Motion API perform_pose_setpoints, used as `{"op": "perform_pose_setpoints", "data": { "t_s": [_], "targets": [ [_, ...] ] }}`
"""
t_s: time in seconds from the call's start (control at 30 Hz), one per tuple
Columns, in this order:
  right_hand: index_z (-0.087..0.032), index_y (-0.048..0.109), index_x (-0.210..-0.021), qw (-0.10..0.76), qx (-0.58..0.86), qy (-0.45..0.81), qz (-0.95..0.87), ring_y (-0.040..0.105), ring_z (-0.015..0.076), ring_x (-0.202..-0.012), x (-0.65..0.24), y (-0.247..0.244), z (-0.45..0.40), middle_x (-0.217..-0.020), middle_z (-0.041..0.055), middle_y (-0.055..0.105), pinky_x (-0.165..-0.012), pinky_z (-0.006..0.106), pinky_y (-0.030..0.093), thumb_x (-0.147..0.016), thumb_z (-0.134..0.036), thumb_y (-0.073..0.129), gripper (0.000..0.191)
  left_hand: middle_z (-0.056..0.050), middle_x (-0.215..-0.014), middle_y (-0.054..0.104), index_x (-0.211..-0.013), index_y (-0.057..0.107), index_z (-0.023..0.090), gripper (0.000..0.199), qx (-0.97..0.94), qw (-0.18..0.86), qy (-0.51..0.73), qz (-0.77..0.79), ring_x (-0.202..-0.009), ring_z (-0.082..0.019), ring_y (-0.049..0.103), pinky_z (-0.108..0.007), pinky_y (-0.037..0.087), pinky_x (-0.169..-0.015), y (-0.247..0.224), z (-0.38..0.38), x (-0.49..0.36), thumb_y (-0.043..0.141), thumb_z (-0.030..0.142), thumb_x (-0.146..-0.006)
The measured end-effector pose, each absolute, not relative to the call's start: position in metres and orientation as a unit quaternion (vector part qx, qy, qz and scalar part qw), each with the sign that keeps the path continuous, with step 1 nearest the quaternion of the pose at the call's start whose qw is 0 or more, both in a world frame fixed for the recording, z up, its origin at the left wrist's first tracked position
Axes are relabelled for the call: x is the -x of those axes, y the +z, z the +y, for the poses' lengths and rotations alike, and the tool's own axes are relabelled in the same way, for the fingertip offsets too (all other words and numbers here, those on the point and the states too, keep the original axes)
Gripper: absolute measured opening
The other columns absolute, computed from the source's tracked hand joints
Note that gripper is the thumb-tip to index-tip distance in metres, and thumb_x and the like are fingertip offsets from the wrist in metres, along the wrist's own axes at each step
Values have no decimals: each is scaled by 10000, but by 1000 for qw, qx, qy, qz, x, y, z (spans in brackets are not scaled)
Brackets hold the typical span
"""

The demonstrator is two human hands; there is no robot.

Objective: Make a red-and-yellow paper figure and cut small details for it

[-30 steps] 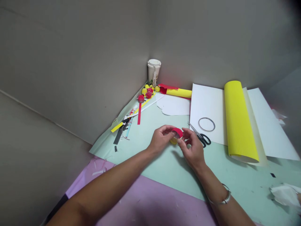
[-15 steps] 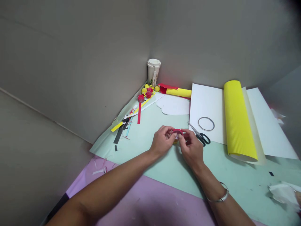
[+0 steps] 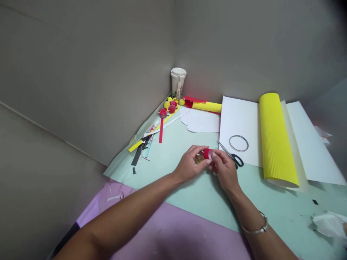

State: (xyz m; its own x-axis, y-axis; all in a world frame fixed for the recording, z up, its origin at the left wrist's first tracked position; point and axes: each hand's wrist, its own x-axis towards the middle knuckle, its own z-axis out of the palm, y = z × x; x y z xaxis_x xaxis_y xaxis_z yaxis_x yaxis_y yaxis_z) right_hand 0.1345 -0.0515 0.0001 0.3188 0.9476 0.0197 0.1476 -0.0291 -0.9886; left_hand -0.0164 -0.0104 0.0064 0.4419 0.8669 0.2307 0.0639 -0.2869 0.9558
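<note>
A small red piece [image 3: 208, 154], round with ridged sides, is held between my two hands above the pale green sheet [image 3: 168, 162]. The thumb and fingers of my left hand [image 3: 190, 162] curve round its left side. Fingers of my right hand [image 3: 224, 167] grip it from the right, by its whitish face. Just beyond my right hand lie scissors with black handles [image 3: 237, 160], partly hidden by it. A bit of yellow [image 3: 199, 159] shows behind my left fingers; what it is I cannot make out.
A yellow corrugated roll [image 3: 279, 141] rests on white sheets at the right, beside a thin grey ring [image 3: 239, 143]. Small red and yellow balls [image 3: 171, 108] and paper strips [image 3: 161, 130] lie back left, near a white cup [image 3: 178, 81]. Grey walls meet behind.
The red piece has turned from lying flat to showing its ridged side, and has shifted slightly right. My right hand has moved a little right and closed more round it.
</note>
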Motion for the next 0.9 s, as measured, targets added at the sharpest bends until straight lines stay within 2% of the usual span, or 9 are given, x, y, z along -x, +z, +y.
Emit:
{"op": "perform_pose_setpoints", "data": {
  "t_s": [0.13,0.27,0.37,0.53,0.73,0.83,0.9],
  "targets": [
    [-175,672,-1019,528,612,384,-447,519,150,-511,-133,0,-52,-576,-25,580,-500,278,426,-861,-518,600,384,-91,-1154,621,-1189,632,189,405,-679,503,407,347,-903,-169,615,-316,498,-880,6,-11,16,702,322,-813],
    [-189,661,-1067,555,632,301,-449,593,171,-677,-135,-4,-52,-873,49,674,-590,304,482,-856,-512,608,390,-90,-1134,660,-1152,618,179,388,-652,513,422,366,-965,-188,630,-317,497,-895,8,-11,15,718,313,-802],
    [-196,677,-1023,553,611,263,-502,616,193,-790,-136,-4,-54,-949,65,663,-669,328,507,-873,-487,593,338,-81,-1123,671,-1135,614,192,373,-667,481,425,379,-961,-192,637,-327,496,-898,9,-11,16,721,296,-793],
    [-211,697,-920,516,582,253,-575,603,195,-808,-132,1,-55,-902,50,637,-655,315,488,-874,-461,608,269,-77,-1090,650,-1113,610,202,305,-731,374,428,379,-994,-203,616,-341,484,-918,4,-11,16,665,241,-816],
    [-202,707,-874,521,588,298,-542,596,184,-757,-132,2,-54,-845,39,649,-675,319,479,-858,-460,632,269,-91,-1135,631,-1148,590,199,311,-753,340,423,372,-1042,-215,611,-350,481,-949,1,-11,15,638,251,-846],
    [-198,695,-875,528,584,352,-506,570,165,-643,-134,-1,-53,-737,13,644,-608,306,466,-847,-489,638,298,-93,-1176,620,-1175,585,203,374,-750,348,421,373,-1067,-221,609,-351,476,-966,1,-11,16,685,259,-820],
    [-192,692,-867,540,582,342,-502,514,145,-543,-136,-4,-52,-636,-9,599,-521,285,426,-859,-511,613,329,-91,-1203,611,-1202,578,211,439,-746,359,416,376,-1080,-225,608,-354,473,-973,2,-10,15,724,260,-791]
  ]
}}
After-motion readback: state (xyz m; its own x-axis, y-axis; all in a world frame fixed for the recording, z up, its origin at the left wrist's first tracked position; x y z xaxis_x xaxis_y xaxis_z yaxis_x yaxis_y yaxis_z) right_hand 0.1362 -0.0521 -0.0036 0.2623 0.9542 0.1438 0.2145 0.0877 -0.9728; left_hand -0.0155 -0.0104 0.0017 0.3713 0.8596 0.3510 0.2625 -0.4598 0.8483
